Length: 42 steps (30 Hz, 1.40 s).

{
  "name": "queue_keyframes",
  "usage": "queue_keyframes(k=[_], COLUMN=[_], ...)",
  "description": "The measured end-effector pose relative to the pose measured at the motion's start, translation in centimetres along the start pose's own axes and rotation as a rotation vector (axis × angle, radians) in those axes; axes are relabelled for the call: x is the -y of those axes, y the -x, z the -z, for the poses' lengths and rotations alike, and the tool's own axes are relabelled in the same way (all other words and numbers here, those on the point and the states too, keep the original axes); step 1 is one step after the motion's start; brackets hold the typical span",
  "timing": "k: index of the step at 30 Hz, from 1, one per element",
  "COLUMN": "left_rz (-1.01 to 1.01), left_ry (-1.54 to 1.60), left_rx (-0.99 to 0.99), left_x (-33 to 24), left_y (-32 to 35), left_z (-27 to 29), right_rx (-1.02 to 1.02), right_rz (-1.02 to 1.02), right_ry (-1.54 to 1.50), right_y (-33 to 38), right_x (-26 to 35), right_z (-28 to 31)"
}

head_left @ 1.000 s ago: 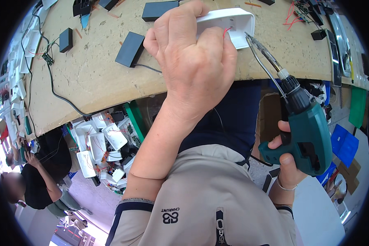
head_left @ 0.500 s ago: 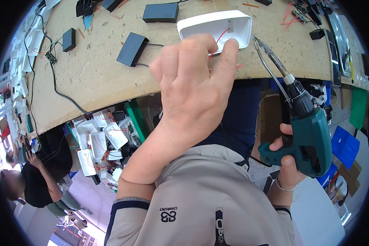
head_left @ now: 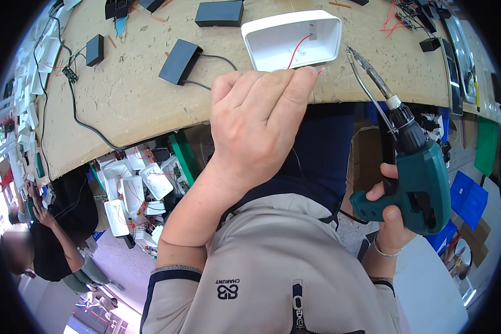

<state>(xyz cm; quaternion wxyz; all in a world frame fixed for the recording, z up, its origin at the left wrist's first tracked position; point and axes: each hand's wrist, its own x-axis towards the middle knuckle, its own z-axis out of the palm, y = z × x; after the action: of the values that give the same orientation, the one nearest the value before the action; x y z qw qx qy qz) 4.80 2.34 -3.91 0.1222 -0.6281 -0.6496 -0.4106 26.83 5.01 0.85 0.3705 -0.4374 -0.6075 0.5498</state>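
Observation:
My left hand [head_left: 256,125] is closed just in front of a white plastic casing [head_left: 331,42], its fingers bunched against the thumb. A red wire [head_left: 299,50] runs from the casing's inner wall to those fingers, and a bit of red shows past the thumb. The fingertips themselves are hidden behind the hand. At the right, my right hand [head_left: 391,225] is wrapped round the handle of a green soldering gun [head_left: 428,183] with a thin metal feed tube. Its tip points up toward the table, right of the casing and apart from it.
Black boxes [head_left: 181,61] with cables lie left of the casing on the worn table [head_left: 145,111]. A small circuit board [head_left: 69,74] hangs on wires farther left. Below the table edge is a heap of white casings [head_left: 132,195]. Another person [head_left: 50,234] works at the far left.
My left hand's fingers have come together at the red wire, and the hand has shifted slightly left and nearer. The soldering gun stays nearly where it was in my right hand.

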Motion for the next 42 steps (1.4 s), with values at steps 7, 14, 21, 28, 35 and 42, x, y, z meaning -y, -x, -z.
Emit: queue_keyframes(k=[7,14,21,28,35,42], left_rz=[-0.127,-0.049,-0.053,0.016,-0.01,-0.037], left_ry=[-0.063,-0.069,-0.131,-0.147,-0.15,-0.157], left_rx=[-0.189,-0.106,-0.201,-0.174,-0.158,-0.165], left_x=[0.8,0.4,0.5,0.3,0.6,1.2], left_y=[-0.1,-0.7,-0.9,-1.3,-2.0,-2.8], left_z=[-1.2,-0.5,-1.0,-0.6,-0.4,-0.3], right_rx=[0.0,0.013,0.034,0.044,0.073,0.059], right_rz=[0.018,0.032,0.03,0.034,0.01,-0.009], right_ry=[0.009,0.021,0.023,0.009,-0.004,-0.011], right_y=[0.0,-0.2,-0.3,-0.3,-0.2,0.0], right_x=[0.0,0.0,-0.2,-0.3,-0.5,-0.6], right_z=[0.0,0.0,0.1,0.3,0.5,0.3])
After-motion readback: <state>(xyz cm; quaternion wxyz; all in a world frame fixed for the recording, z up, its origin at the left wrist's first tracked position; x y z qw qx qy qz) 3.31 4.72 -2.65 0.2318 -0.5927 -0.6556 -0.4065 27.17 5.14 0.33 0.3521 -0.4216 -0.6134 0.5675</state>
